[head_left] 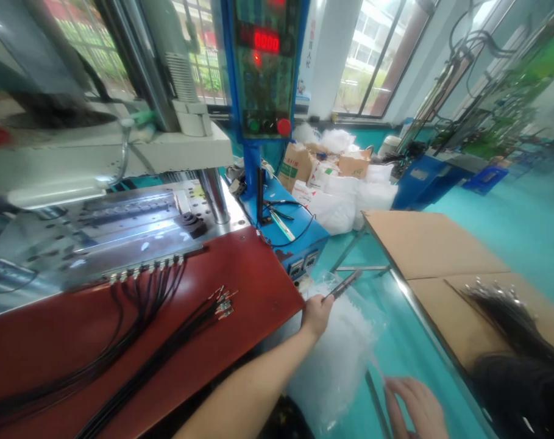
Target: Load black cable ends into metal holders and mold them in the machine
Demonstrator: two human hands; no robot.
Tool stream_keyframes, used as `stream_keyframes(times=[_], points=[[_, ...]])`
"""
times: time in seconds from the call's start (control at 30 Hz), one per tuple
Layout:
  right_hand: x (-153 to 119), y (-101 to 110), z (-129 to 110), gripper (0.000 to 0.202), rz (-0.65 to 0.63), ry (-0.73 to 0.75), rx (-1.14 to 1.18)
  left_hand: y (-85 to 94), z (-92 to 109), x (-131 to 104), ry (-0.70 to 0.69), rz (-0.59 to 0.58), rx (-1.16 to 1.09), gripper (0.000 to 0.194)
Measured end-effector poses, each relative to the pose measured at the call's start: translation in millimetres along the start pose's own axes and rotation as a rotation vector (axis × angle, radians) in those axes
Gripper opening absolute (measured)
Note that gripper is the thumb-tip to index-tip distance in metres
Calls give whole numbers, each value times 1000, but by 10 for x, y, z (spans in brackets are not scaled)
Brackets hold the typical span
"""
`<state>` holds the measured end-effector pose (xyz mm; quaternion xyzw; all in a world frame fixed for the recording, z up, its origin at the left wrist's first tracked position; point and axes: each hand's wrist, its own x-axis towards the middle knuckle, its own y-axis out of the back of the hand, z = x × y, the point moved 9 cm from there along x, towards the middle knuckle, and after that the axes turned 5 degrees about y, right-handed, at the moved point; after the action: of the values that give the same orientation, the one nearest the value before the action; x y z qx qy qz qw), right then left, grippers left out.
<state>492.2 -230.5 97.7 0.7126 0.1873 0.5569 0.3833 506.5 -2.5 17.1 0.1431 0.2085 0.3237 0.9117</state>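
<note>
My left hand (317,316) is closed round a dark metal strip (345,285), held out past the corner of the red table (253,292). At the bottom right is my right hand (416,405), partly cut off by the frame edge, its fingers bent near a thin dark bar (378,402); whether it grips the bar is not clear. Below my left hand lies a clear plastic bag (334,360) with whitish contents. Black cables with metal ends (224,303) lie on the red table, and more cables (146,286) run to a row of connectors at the machine bed.
A press machine (107,149) stands at the left, with a blue control box (270,79) beside it. A cardboard-covered table (441,250) with a cable bundle (500,305) is on the right. White sacks and boxes (336,195) are piled behind.
</note>
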Motion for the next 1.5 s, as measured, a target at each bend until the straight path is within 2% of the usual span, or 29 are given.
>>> stream_keyframes(times=[0.1,0.17,0.2,0.27,0.33,0.37,0.4,0.43,0.53,0.63,0.7,0.77,0.83,0.87,0.9,0.93,1.0,1.1,1.17,1.27,1.37,1.43,1.5], points=[[-84,-405,309,22,10,-13,-62,46,83,-184,61,-110,-182,37],[-61,-654,497,33,-21,-25,-109,55,162,-388,134,-227,-405,37],[-11,-707,577,39,-27,-42,-125,67,222,-496,160,-286,-521,36],[176,-594,703,44,25,-124,-143,155,362,-686,161,-367,-659,36],[467,-266,710,43,128,-190,-137,347,486,-821,85,-377,-599,36],[649,-76,629,43,179,-167,-141,460,525,-879,46,-378,-539,35],[858,55,464,45,177,-59,-112,577,549,-933,13,-382,-474,35],[1058,120,261,46,121,78,-74,699,556,-984,-11,-390,-415,35],[1423,47,-356,39,-142,469,-8,1103,449,-1108,20,-404,-305,34],[1574,-174,-730,29,-253,602,117,1554,276,-1210,78,-404,-258,34],[1663,-412,-904,25,-299,605,211,1961,233,-1273,-10,-299,-192,35],[1798,-715,-1034,25,-362,540,248,2524,223,-1403,-160,-6,-48,45],[1970,-1063,-1102,26,-477,390,203,3056,173,-1683,-240,323,180,56],[2051,-1226,-1120,26,-546,299,159,3241,112,-1843,-225,428,320,55],[2120,-1365,-1138,26,-611,214,111,3365,23,-1991,-179,477,468,49],[2180,-1474,-1164,25,-665,144,64,3439,-87,-2125,-115,479,611,43],[2288,-1607,-1244,24,-711,66,-15,3487,-352,-2365,28,392,845,34],[2431,-1674,-1380,23,-638,67,-101,3458,-700,-2668,196,251,1009,37],[2484,-1708,-1457,22,-579,117,-131,3444,-816,-2793,240,230,1033,41],[2509,-1790,-1529,21,-575,207,-176,3497,-846,-2836,218,305,1026,38],[2597,-1814,-1628,22,-562,290,-228,3635,-835,-2743,174,437,1029,37],[2702,-1807,-1855,23,-527,410,-172,3739,-848,-2639,164,515,1058,39],[2792,-1827,-2219,27,-523,579,-39,3836,-887,-2536,182,566,1088,41]])
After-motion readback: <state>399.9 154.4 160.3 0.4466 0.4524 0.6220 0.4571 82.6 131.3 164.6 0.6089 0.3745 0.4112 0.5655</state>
